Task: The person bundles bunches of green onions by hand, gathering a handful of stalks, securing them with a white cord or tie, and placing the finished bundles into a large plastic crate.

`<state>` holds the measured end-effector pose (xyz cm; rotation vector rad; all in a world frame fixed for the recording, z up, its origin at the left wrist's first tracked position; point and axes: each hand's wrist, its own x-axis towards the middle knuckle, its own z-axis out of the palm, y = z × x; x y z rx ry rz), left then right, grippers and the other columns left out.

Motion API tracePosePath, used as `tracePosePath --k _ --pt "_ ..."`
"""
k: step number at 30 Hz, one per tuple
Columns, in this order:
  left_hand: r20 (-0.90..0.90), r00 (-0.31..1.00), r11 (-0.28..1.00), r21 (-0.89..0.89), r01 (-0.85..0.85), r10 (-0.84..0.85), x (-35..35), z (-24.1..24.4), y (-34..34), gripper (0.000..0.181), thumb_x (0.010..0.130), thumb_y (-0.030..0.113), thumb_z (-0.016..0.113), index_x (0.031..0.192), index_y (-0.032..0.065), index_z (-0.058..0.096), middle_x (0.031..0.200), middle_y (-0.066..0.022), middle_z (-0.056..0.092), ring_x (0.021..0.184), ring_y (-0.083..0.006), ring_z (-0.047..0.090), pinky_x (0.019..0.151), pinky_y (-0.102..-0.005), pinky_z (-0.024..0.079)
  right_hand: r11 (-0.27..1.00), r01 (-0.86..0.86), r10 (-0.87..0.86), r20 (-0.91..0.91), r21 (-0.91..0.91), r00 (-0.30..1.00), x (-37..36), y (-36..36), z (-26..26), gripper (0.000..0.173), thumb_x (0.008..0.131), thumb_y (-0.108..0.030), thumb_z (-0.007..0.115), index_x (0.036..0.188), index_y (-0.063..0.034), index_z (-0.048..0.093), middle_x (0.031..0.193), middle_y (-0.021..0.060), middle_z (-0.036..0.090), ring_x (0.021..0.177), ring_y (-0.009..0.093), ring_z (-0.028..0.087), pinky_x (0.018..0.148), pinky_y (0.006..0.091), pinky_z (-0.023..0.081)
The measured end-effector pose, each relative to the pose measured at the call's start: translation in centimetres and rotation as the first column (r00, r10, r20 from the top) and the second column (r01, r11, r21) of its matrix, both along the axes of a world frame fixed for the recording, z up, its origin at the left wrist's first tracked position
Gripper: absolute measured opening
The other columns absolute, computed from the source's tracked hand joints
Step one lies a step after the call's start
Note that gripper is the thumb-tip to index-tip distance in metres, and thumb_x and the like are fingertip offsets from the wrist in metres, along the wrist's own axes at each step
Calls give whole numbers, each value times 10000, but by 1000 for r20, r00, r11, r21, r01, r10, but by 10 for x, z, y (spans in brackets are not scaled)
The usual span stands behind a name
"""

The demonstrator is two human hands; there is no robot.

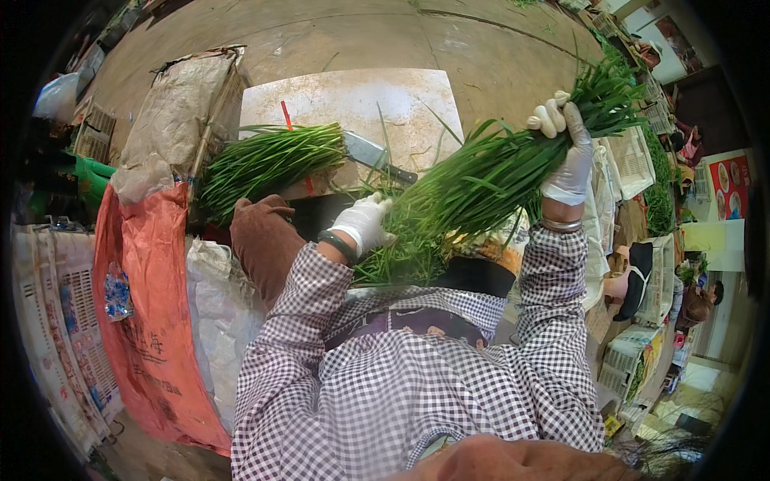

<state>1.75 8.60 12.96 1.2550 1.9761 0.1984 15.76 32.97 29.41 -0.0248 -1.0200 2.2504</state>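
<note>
A large bunch of garlic chives (481,180) is gripped around its leafy part by my white-gloved right hand (568,153), raised to the right. The pale stem ends slant down toward my left hand (365,225). This gloved hand is at loose green blades (403,255) over my lap; whether its fingers pinch any is unclear. Beyond it, a trimmed bunch of chives (283,159) lies across the left part of a worn white board (355,90). A cleaver (376,153) with a black handle rests beside that bunch's cut ends.
A red strip (286,114) lies on the board. To the left are an orange-red woven sack (150,300), a pale sack (177,114) and plastic crates (75,318). Brown cloth (264,240) bulges beside my left arm. More crates (631,156) and people are on the right.
</note>
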Motion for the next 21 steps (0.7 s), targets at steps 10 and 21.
tracePosePath --k 10,21 --pt "983 26 394 97 -914 -183 33 46 58 664 763 158 828 1305 9 475 1237 -97 555 1110 -209 573 980 -366 494 401 -241 -210 345 884 915 -64 -97 -27 417 818 -86 676 1207 29 582 1006 187 679 954 330 660 821 386 538" --pt "958 -92 -91 -121 -989 -270 -85 9 -134 90 934 98 634 1024 106 638 1004 -61 689 1038 -233 635 1000 -484 494 585 -512 -54 661 629 749 -43 -50 -78 185 910 -178 712 1023 -32 716 918 48 712 880 136 652 842 298 526"
